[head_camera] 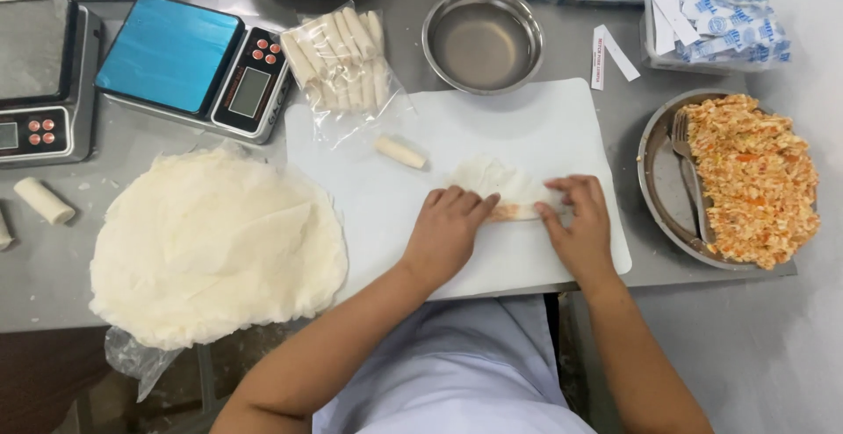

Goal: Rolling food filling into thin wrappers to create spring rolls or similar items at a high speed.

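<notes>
On the white cutting board [527, 118] lies a thin white wrapper [496, 179] folded over orange filling. My left hand [450, 232] presses on its left end and my right hand [580, 223] pinches its right end, both holding the half-rolled wrapper. A finished roll [399, 152] rests on the board up and to the left. A clear bag of several finished rolls [341, 58] lies at the board's far left corner.
A stack of round wrappers [215, 245] sits at left. A metal plate of orange filling [751, 179] with a fork [689, 179] is at right. Behind: an empty metal bowl [483, 40], a blue-topped scale [189, 65], a grey scale [39, 83], packets [720, 17], loose rolls [44, 199].
</notes>
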